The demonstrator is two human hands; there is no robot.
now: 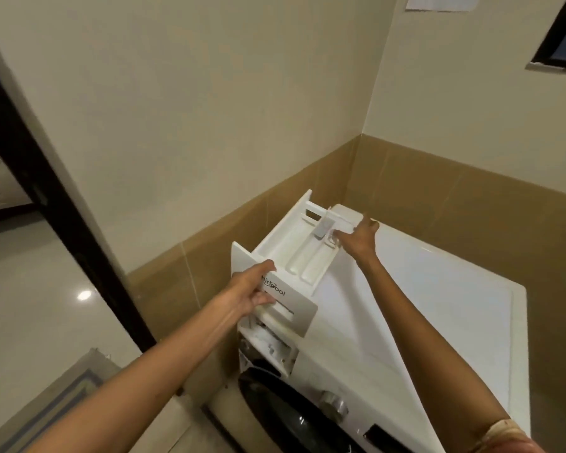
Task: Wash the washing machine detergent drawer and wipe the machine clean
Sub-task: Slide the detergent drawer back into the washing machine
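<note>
The white detergent drawer [285,253] is out of its slot, held tilted over the left edge of the washing machine [422,305], its far end pointing to 1 o'clock. The left hand [252,289] grips the branded front panel at the drawer's 7 o'clock end, fingers curled under, thumb on top. The right hand [361,238] grasps the far end at 2 o'clock, fingers closed on white plastic. At 6 o'clock the open drawer slot [272,344] shows, with the dark door [285,416] and silver knob [334,407] below. A grey rug [62,397] lies at 8 o'clock.
</note>
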